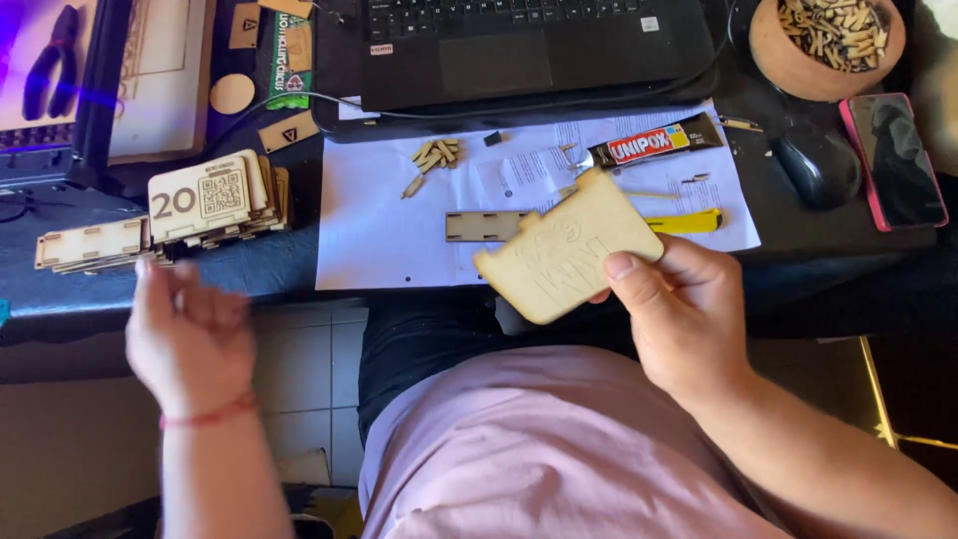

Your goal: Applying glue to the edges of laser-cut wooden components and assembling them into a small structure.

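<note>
An engraved wooden panel is being pinched at its edge by the right hand. The left hand is being held loosely curled and blurred, empty, just below a stack of wooden plates.

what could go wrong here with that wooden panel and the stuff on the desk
1. The right hand pinches the engraved wooden panel by one edge only, over the lap; it might slip and drop.
2. The glue tube lies right behind it on the white paper; a swing of the panel could knock it.
3. The left hand is blurred near the stack of wooden panels at the desk edge; a bump could topple them.
</note>
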